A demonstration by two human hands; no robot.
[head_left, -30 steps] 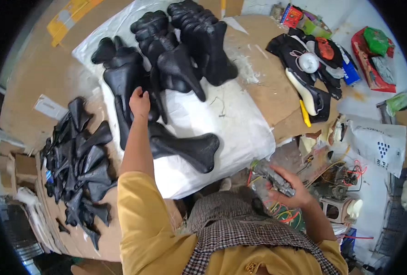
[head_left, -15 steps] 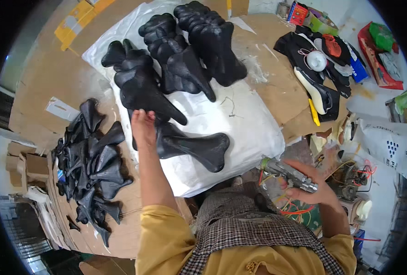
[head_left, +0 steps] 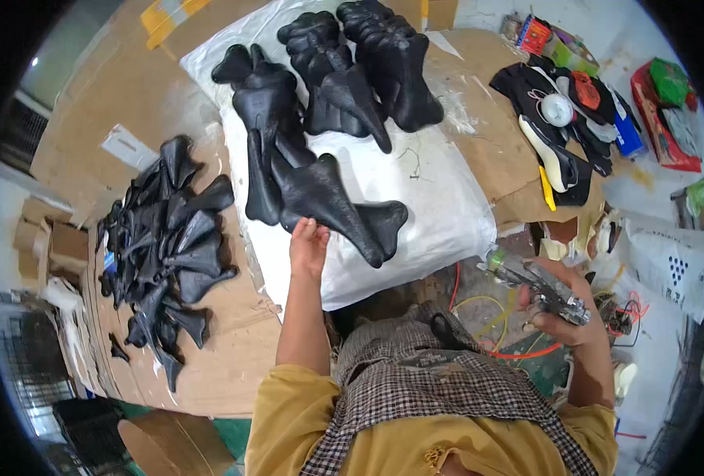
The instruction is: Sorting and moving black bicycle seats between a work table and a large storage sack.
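Observation:
Fingers of my left hand pinch the near edge of a black bicycle saddle, which is tilted and lies partly over other saddles on a white padded sack. Beneath it, the nose of another black saddle sticks out to the right. My right hand is wrapped round a silver metal air tool, held off the sack's right corner; its exact kind is unclear. Rows of stacked black saddles lie farther back on the sack.
A heap of smaller black saddle pieces covers the cardboard at left. Black cloth with a cream-edged saddle and a white spool sit at right. A red-orange hose loops below my right hand.
My left hand has drawn a saddle from its row toward me, over the saddle lying nearer. The right hand has shifted a little to the right, still holding the tool.

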